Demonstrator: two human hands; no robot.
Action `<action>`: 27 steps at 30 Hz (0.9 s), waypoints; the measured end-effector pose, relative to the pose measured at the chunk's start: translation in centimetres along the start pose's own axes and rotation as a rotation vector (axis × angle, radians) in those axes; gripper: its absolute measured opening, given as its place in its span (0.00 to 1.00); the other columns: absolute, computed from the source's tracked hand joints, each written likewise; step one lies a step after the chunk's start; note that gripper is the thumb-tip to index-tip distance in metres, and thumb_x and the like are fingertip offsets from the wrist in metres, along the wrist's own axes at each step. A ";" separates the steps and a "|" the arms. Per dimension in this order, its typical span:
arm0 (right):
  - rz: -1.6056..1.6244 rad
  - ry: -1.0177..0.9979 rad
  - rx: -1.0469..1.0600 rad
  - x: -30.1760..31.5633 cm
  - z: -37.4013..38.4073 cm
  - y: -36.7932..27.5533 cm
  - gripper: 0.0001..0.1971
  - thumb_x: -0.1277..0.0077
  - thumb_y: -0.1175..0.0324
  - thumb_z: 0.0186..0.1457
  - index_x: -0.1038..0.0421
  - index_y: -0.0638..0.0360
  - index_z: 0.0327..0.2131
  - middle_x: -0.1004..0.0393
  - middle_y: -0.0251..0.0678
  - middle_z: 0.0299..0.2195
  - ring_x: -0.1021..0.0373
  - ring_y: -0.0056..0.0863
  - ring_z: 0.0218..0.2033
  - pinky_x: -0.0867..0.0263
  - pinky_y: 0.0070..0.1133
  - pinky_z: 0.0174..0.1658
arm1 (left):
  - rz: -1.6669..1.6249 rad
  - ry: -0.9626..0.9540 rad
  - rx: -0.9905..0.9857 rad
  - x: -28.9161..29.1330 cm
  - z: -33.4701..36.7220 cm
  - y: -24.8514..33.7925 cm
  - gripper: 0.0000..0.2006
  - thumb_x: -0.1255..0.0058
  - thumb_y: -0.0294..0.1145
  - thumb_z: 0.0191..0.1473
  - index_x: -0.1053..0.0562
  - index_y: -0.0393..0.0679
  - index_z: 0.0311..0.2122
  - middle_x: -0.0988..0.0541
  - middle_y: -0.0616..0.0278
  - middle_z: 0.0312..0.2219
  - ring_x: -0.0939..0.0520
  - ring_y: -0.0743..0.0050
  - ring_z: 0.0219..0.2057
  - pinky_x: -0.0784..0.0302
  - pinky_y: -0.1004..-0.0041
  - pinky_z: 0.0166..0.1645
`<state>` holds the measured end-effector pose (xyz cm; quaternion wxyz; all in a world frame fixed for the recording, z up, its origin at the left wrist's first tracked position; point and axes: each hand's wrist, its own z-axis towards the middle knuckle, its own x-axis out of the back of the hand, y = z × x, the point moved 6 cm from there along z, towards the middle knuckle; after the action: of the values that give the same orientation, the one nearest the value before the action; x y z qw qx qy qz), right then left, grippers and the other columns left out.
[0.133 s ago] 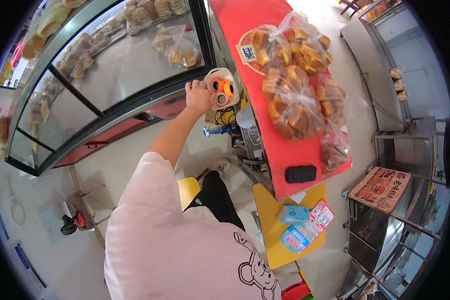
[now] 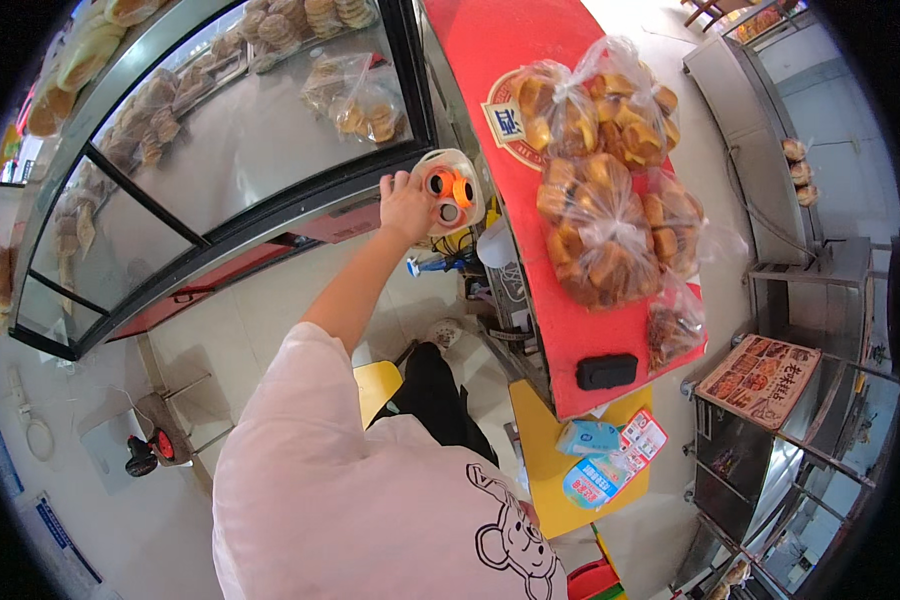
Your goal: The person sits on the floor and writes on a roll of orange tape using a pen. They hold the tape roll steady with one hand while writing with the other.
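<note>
My left arm reaches forward, its hand [image 2: 408, 207] at the left side of a white plastic container [image 2: 478, 192]. The fingers bend around that side, and the thumb is hidden. Inside the container are round openings with orange rims, a loose-looking orange cap [image 2: 462, 192] and a grey round top [image 2: 448, 213]. It sits in the gap between the glass display case [image 2: 270, 205] and the red counter [image 2: 560, 350]. Beside the print on my shirt a small patch of skin shows, apparently part of my right hand [image 2: 529, 513]; its fingers are hidden.
Clear bags of golden-brown buns [image 2: 600, 240] and a black flat box [image 2: 607, 372] lie on the counter. Below it, a yellow stool [image 2: 535, 450] bears blue packets [image 2: 590, 437]. A blue-handled tool [image 2: 435, 265] and cables are under the container. Metal racks stand at right.
The whole view has shifted slightly, so the counter and buns appear lower and further right. My left hand stays at the container. A small patch of skin now shows beside the shirt print.
</note>
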<state>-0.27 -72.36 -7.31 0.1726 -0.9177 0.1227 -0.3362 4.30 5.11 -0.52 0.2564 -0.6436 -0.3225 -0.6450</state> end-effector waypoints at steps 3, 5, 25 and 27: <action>-0.024 -0.081 0.003 0.1 1.8 -2.5 0.15 0.45 0.65 0.53 0.27 0.62 0.42 0.21 0.43 0.32 0.24 0.34 0.35 0.29 0.25 0.38 | 0.009 0.023 0.002 -1.1 0.9 0.9 0.15 0.43 0.45 0.44 0.19 0.51 0.36 0.32 0.64 0.51 0.37 0.60 0.52 0.53 0.51 0.62; -0.060 -0.046 0.059 -0.1 2.6 -4.3 0.14 0.46 0.65 0.53 0.27 0.62 0.41 0.21 0.43 0.32 0.24 0.33 0.34 0.29 0.25 0.38 | 0.013 0.026 0.031 -1.9 1.2 1.1 0.15 0.43 0.44 0.43 0.19 0.49 0.36 0.33 0.63 0.52 0.38 0.60 0.53 0.54 0.50 0.63; -0.142 -0.034 0.031 -0.5 2.9 -8.3 0.13 0.48 0.65 0.55 0.26 0.61 0.41 0.21 0.44 0.33 0.24 0.38 0.35 0.29 0.28 0.38 | -0.080 -0.011 -0.022 0.4 1.8 1.0 0.16 0.38 0.45 0.34 0.18 0.47 0.29 0.29 0.68 0.49 0.34 0.64 0.50 0.48 0.56 0.59; -0.141 -0.027 0.044 -0.8 2.7 -8.3 0.13 0.48 0.65 0.55 0.26 0.61 0.41 0.21 0.44 0.33 0.24 0.38 0.35 0.29 0.28 0.38 | -0.071 -0.035 -0.058 0.8 1.8 0.5 0.17 0.37 0.45 0.34 0.18 0.46 0.29 0.29 0.70 0.50 0.33 0.65 0.49 0.45 0.57 0.57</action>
<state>1.87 -63.91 -6.40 0.1700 -0.9245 0.0480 -0.3377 5.84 6.21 0.23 0.2089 -0.6499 -0.3307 -0.6517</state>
